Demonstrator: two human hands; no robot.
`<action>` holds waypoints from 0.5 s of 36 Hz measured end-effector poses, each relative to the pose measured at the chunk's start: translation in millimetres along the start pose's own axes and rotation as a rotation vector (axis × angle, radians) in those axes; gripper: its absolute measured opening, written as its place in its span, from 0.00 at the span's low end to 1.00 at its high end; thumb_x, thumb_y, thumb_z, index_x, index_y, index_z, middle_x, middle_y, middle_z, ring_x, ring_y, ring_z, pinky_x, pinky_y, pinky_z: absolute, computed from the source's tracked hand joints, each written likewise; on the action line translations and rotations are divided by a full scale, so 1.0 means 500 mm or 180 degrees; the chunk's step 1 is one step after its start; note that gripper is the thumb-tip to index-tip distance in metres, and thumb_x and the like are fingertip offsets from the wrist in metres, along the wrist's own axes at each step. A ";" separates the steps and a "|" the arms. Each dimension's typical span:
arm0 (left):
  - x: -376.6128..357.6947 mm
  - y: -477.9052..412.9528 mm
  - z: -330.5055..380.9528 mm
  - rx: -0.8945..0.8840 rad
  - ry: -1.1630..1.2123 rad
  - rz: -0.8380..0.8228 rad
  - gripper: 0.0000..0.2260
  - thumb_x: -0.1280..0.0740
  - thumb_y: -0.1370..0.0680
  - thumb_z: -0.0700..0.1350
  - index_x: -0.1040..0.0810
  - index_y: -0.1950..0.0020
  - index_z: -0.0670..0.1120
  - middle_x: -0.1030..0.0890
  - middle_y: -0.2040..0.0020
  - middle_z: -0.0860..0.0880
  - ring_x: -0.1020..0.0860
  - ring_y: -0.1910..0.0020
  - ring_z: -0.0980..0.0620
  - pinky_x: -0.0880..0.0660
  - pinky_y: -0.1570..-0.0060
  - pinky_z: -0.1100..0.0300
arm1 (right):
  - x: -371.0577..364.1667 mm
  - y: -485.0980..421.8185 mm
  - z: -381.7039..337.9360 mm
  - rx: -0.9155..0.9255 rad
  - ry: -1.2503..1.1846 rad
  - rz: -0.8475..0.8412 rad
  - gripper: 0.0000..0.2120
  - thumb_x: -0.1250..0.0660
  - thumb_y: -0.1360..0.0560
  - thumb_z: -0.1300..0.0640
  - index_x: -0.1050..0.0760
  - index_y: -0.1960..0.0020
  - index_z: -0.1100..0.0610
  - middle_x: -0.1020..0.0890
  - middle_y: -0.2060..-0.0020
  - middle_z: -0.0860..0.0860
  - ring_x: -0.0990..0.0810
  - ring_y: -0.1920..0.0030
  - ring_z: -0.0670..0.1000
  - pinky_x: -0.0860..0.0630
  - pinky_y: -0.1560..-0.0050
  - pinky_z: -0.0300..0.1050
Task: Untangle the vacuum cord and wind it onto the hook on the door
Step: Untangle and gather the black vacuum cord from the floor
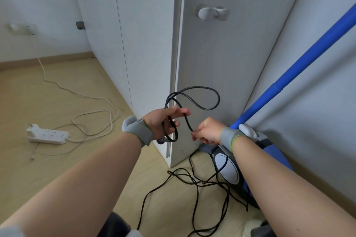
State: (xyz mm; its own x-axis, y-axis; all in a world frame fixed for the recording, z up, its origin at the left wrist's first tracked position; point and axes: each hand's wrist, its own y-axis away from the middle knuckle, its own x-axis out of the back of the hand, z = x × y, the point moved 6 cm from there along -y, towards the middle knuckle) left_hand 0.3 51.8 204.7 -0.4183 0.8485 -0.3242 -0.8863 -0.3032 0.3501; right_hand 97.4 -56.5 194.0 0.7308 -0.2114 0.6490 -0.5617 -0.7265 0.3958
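Head view: both hands are working low down in front of the white door (231, 67), near its edge. Left hand (163, 122) is holding a small coil of the black vacuum cord (200, 87). Its fingers are lightly curled, not fully closed, with strands running across the palm and hanging below it. 1 larger loop is standing up from that hand against the door face. Right hand (207, 132) is pinching the same cord between thumb and fingertips, fingers tightly bent, just beside the left hand. The remaining cord is lying in a loose tangle on the wood floor (23, 92) below the hands, beside the blue and grey vacuum (227, 169) by the door. Its blue wand (289, 77) is leaning up to the right. The white hook (212, 13) is sitting on the door well above the hands, well apart from the cord. A white power strip (48, 134) is lying on the floor at left.
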 end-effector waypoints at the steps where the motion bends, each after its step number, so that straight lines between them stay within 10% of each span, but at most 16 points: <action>1: -0.003 0.001 0.002 -0.0007 0.0088 -0.0082 0.15 0.46 0.17 0.47 0.20 0.50 0.45 0.17 0.50 0.52 0.32 0.71 0.56 0.36 0.77 0.69 | 0.000 -0.001 -0.001 0.0020 -0.0040 -0.0012 0.11 0.35 0.24 0.55 0.23 0.64 0.56 0.31 0.76 0.51 0.41 0.80 0.47 0.44 0.79 0.33; 10: 0.009 -0.012 0.030 -0.0451 0.0349 0.0428 0.15 0.48 0.16 0.46 0.22 0.50 0.46 0.29 0.65 0.51 0.36 0.78 0.59 0.42 0.81 0.69 | 0.007 -0.018 0.024 0.0205 -0.0358 -0.0018 0.13 0.32 0.26 0.59 0.27 0.69 0.56 0.32 0.86 0.45 0.36 0.83 0.43 0.37 0.75 0.37; 18: 0.081 -0.009 0.070 -0.0842 -0.0883 0.1892 0.13 0.43 0.19 0.45 0.18 0.48 0.45 0.29 0.69 0.51 0.37 0.75 0.54 0.39 0.77 0.66 | 0.040 -0.027 0.126 -0.0376 0.0249 0.0551 0.14 0.33 0.26 0.53 0.27 0.65 0.60 0.26 0.73 0.51 0.29 0.69 0.48 0.33 0.65 0.39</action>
State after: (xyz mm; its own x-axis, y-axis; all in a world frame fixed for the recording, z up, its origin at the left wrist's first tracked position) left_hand -5.8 102.4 220.9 -0.8114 0.5751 0.1038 -0.5568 -0.8148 0.1618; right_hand 144.2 -91.9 160.8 0.5898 -0.2716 0.7605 -0.7210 -0.6013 0.3444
